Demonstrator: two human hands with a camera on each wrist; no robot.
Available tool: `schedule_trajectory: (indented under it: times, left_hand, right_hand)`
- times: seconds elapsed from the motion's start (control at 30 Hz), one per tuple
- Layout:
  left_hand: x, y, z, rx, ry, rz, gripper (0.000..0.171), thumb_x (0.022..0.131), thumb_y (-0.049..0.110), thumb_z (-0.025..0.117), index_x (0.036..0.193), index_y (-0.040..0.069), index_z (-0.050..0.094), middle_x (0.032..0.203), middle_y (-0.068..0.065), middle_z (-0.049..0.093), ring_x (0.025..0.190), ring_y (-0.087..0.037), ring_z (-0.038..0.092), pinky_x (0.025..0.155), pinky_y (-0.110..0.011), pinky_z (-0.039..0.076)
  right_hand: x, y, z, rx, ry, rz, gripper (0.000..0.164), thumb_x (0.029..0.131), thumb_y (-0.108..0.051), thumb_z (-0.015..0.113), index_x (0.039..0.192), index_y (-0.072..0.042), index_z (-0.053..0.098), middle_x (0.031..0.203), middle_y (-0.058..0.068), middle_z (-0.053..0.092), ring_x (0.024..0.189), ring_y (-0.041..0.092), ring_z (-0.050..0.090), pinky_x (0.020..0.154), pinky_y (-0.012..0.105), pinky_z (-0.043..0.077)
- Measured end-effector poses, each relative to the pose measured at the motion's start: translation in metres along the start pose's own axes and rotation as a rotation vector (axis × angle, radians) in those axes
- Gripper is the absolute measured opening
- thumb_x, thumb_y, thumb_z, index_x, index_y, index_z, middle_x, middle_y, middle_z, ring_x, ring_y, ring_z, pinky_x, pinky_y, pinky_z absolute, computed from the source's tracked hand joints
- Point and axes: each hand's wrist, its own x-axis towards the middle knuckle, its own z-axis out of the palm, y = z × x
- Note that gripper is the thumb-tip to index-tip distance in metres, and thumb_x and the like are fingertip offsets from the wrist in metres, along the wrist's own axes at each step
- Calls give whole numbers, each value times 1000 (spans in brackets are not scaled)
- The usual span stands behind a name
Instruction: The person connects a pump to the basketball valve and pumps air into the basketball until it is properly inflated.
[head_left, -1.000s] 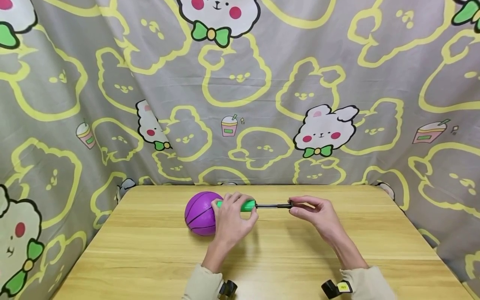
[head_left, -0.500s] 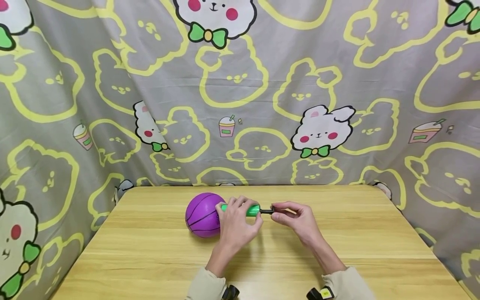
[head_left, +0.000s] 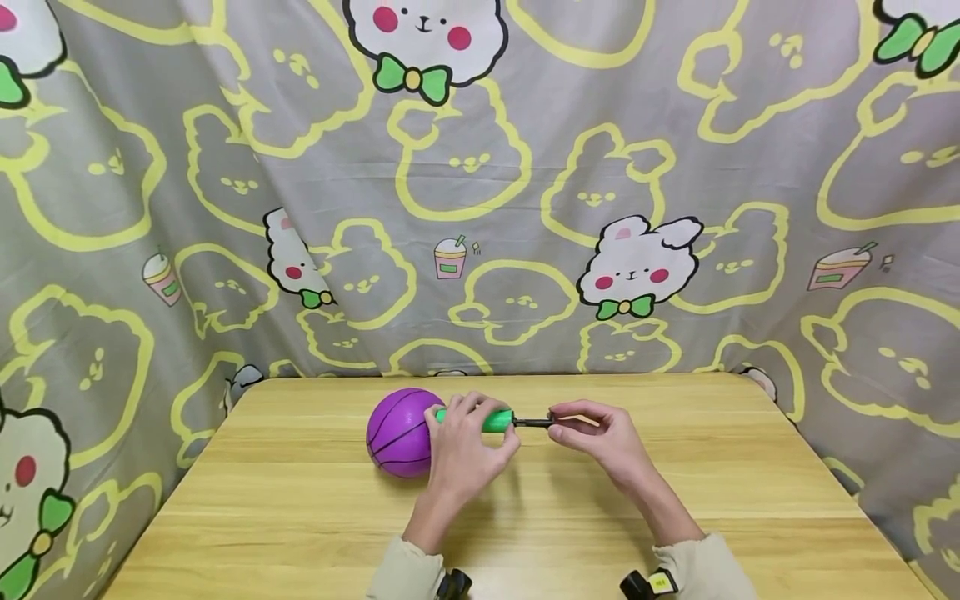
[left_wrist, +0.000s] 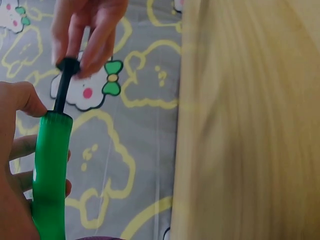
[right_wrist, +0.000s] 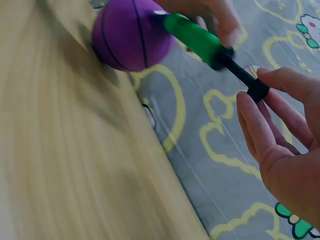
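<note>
A purple ball (head_left: 399, 433) with black basketball lines rests on the table toward the back. My left hand (head_left: 467, 446) grips the green barrel of a small hand pump (head_left: 498, 421), fingers wrapped over it. The pump lies level, and in the right wrist view its dark tip meets the side of the ball (right_wrist: 131, 35). Thumb and fingers of my right hand (head_left: 603, 437) pinch the black handle at the end of the pump's rod. Part of the black rod shows between barrel and handle. In the left wrist view the green barrel (left_wrist: 52, 170) fills the left side.
The wooden table (head_left: 315, 533) has its far edge against a grey curtain (head_left: 495, 300) printed with yellow outlines and white rabbits. Dark wrist cameras (head_left: 454, 583) sit at both cuffs.
My right hand first moved left, pushing the rod into the barrel, then drew it slightly back out to the right. The left hand keeps hold of the barrel beside the ball.
</note>
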Motion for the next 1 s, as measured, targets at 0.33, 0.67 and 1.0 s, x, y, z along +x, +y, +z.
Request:
schedule_trajectory:
  times: [0.33, 0.67, 1.0]
  left_hand:
    - [4, -15, -10, -22, 47, -36, 17, 78, 31, 75, 93, 24, 75, 98, 5, 68, 93, -19, 58, 86, -57, 31]
    - [5, -17, -13, -11, 18, -30, 18, 80, 33, 72, 95, 24, 74, 99, 4, 69, 93, -20, 58, 86, -57, 31]
    - [5, -13, -12, -3, -3, -25, 16, 82, 30, 72, 97, 24, 74, 100, 5, 66, 94, -21, 57, 85, -59, 30]
  right_hand:
    - [-4, -9, -30, -37, 12, 6, 41, 88, -4, 79, 124, 10, 65, 119, 9, 71, 106, 19, 72, 90, 36, 56]
    - [-5, -14, -37, -24, -31, 34, 43, 90, -6, 77, 128, 9, 63, 123, 13, 69, 111, 20, 70, 93, 35, 55]
    - [-2, -8, -30, -22, 11, -8, 41, 88, -1, 78, 125, 13, 64, 120, 10, 72, 103, 18, 73, 90, 36, 56]
